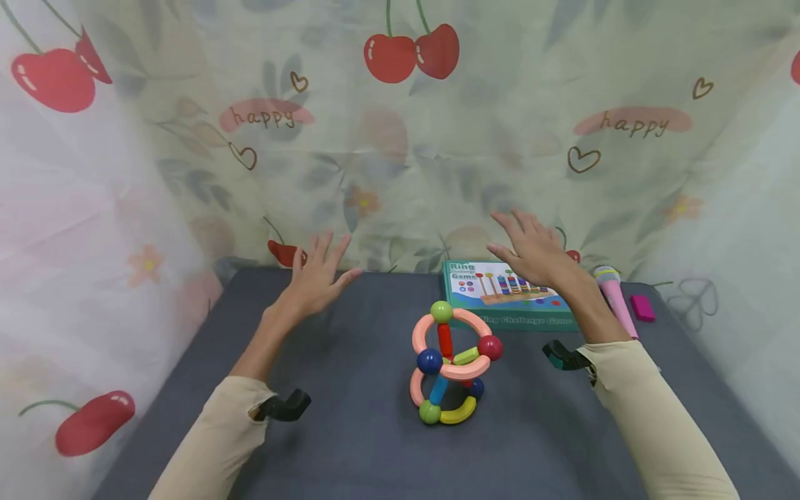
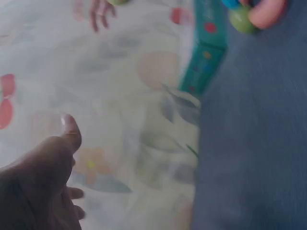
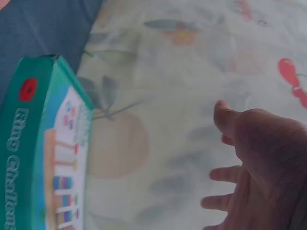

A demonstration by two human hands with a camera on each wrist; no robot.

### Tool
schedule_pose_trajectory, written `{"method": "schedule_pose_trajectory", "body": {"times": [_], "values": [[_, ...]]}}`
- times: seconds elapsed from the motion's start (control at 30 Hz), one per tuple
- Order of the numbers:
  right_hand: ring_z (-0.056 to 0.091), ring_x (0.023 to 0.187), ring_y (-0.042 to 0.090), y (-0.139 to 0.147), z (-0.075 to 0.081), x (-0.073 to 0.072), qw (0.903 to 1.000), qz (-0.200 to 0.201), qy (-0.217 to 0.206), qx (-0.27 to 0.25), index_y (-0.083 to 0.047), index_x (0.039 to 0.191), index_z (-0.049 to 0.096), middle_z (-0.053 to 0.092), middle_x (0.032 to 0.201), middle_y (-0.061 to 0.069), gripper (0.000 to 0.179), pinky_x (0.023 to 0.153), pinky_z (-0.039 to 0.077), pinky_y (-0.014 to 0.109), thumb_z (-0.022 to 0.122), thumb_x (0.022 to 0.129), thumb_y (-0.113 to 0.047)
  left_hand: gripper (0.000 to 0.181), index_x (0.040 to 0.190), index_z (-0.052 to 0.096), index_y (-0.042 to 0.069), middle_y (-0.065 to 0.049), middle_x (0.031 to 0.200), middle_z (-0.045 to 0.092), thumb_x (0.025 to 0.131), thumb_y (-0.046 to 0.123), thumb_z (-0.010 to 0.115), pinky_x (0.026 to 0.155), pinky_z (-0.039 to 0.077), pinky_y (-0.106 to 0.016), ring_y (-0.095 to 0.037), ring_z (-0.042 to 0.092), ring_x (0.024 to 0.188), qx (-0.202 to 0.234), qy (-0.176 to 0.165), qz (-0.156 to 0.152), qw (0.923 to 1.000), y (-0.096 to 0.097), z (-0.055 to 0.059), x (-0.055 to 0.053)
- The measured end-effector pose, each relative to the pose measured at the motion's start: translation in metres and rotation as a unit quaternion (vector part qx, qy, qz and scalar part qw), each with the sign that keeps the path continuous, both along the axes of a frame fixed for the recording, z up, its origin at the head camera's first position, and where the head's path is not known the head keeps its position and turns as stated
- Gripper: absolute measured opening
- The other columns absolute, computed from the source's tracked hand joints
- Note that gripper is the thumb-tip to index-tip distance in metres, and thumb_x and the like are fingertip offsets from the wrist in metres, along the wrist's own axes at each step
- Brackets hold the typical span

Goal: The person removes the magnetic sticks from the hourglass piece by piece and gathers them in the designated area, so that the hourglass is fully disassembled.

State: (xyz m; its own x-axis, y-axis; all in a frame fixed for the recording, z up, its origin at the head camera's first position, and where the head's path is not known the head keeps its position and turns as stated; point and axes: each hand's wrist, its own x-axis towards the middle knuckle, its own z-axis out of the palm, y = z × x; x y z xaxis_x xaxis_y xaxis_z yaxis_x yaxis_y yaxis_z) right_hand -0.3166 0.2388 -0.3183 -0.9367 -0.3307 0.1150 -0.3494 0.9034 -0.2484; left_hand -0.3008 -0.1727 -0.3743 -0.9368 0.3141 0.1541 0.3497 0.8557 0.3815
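Both hands are raised above the table with fingers spread, holding nothing. The left hand [image 1: 310, 283] hovers over the left rear of the table. My right hand [image 1: 531, 251] is in the air above the green Ring Challenge Game box [image 1: 512, 321], overlapping its right part in the head view. Between the arms, on the table, stands a magnetic ball-and-rod construction [image 1: 458, 371]. It has pink curved rods, a yellow curved rod, straight rods and green, blue and red balls. Neither hand touches it. In the right wrist view the box [image 3: 29, 143] appears beside the right hand [image 3: 259, 163].
A pink toy microphone [image 1: 615, 298] lies right of the box, partly behind the right forearm. Farther right is a small magenta block [image 1: 642, 307]. The dark grey table [image 1: 362, 444] is bordered by a patterned curtain [image 1: 400, 173] behind and at both sides.
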Motion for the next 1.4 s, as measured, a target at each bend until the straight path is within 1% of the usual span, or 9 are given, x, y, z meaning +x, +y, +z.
{"method": "schedule_pose_trajectory", "body": {"times": [0.13, 0.23, 0.43, 0.6, 0.73, 0.97, 1.07, 1.23, 1.4], "values": [[0.02, 0.157, 0.054, -0.005, 0.01, 0.012, 0.9998, 0.022, -0.001, -0.005, -0.016, 0.167, 0.022, 0.018, 0.172, 0.027, 0.069, 0.12, 0.017, 0.078, 0.05, 0.109, -0.041, 0.079, 0.17, 0.008, 0.021, -0.02, 0.176, 0.01, 0.109, 0.054, 0.046, 0.126, 0.003, -0.073, -0.045, 0.008, 0.164, 0.056, -0.029, -0.023, 0.9977, 0.009, 0.004, 0.012], [0.033, 0.153, 0.05, -0.011, 0.017, 0.024, 0.9978, 0.059, -0.004, -0.032, -0.011, 0.164, 0.03, 0.029, 0.168, 0.025, 0.065, 0.12, 0.029, 0.072, 0.054, 0.109, -0.036, 0.075, 0.168, 0.019, 0.017, -0.018, 0.172, 0.027, 0.109, 0.051, 0.048, 0.125, 0.023, -0.067, -0.041, 0.031, 0.158, 0.099, -0.068, -0.058, 0.991, 0.018, 0.009, 0.025], [0.063, 0.132, 0.042, -0.029, 0.021, 0.048, 0.98, 0.153, -0.047, -0.119, -0.009, 0.157, 0.044, 0.05, 0.158, 0.02, 0.055, 0.106, 0.052, 0.06, 0.059, 0.108, -0.027, 0.056, 0.156, 0.047, 0.014, -0.018, 0.144, 0.064, 0.109, 0.042, 0.054, 0.093, 0.061, -0.048, -0.03, 0.073, 0.115, 0.167, -0.164, -0.101, 0.967, 0.042, 0.019, 0.058], [0.069, 0.122, 0.034, -0.043, 0.015, 0.063, 0.9658, 0.19, -0.107, -0.14, -0.013, 0.152, 0.05, 0.063, 0.143, 0.016, 0.048, 0.097, 0.06, 0.05, 0.058, 0.108, -0.03, 0.049, 0.149, 0.054, 0.013, -0.016, 0.127, 0.069, 0.108, 0.04, 0.056, 0.081, 0.065, -0.041, -0.02, 0.074, 0.1, 0.24, -0.239, -0.127, 0.9323, 0.064, 0.022, 0.074], [0.072, 0.115, 0.03, -0.051, 0.008, 0.067, 0.9572, 0.216, -0.14, -0.133, -0.013, 0.15, 0.053, 0.069, 0.135, 0.014, 0.046, 0.091, 0.061, 0.044, 0.059, 0.107, -0.03, 0.049, 0.148, 0.055, 0.009, -0.018, 0.123, 0.07, 0.109, 0.038, 0.056, 0.077, 0.065, -0.037, -0.027, 0.076, 0.099, 0.268, -0.264, -0.142, 0.9154, 0.078, 0.019, 0.077], [0.069, 0.116, 0.023, -0.061, -0.005, 0.067, 0.9402, 0.236, -0.204, -0.137, -0.014, 0.152, 0.051, 0.067, 0.135, 0.01, 0.05, 0.102, 0.057, 0.048, 0.061, 0.106, -0.033, 0.049, 0.146, 0.056, 0.007, -0.017, 0.117, 0.07, 0.108, 0.039, 0.058, 0.077, 0.065, -0.039, -0.021, 0.077, 0.089, 0.281, -0.281, -0.139, 0.907, 0.092, 0.011, 0.076], [0.07, 0.105, 0.019, -0.064, -0.011, 0.062, 0.934, 0.238, -0.223, -0.147, -0.016, 0.151, 0.051, 0.068, 0.133, 0.008, 0.051, 0.096, 0.059, 0.042, 0.064, 0.105, -0.033, 0.045, 0.141, 0.059, 0.007, -0.016, 0.111, 0.071, 0.107, 0.037, 0.059, 0.077, 0.065, -0.039, -0.019, 0.076, 0.082, 0.291, -0.285, -0.135, 0.9033, 0.095, 0.005, 0.073], [0.054, 0.058, 0.015, -0.066, -0.022, 0.051, 0.9082, 0.255, -0.286, -0.168, -0.016, 0.151, 0.048, 0.067, 0.1, 0.007, 0.051, 0.067, 0.052, 0.03, 0.063, 0.105, -0.031, 0.037, 0.131, 0.063, 0.005, -0.013, 0.1, 0.071, 0.107, 0.034, 0.059, 0.075, 0.065, -0.039, -0.017, 0.073, 0.074, 0.292, -0.286, -0.144, 0.9011, 0.099, 0.002, 0.069], [0.051, 0.061, 0.017, -0.067, -0.031, 0.045, 0.8947, 0.268, -0.311, -0.177, -0.016, 0.147, 0.049, 0.063, 0.093, 0.008, 0.046, 0.066, 0.05, 0.03, 0.064, 0.105, -0.028, 0.03, 0.123, 0.063, 0.003, -0.008, 0.085, 0.07, 0.107, 0.028, 0.06, 0.07, 0.065, -0.039, -0.014, 0.07, 0.064, 0.299, -0.292, -0.152, 0.8957, 0.102, 0.006, 0.069]]}}
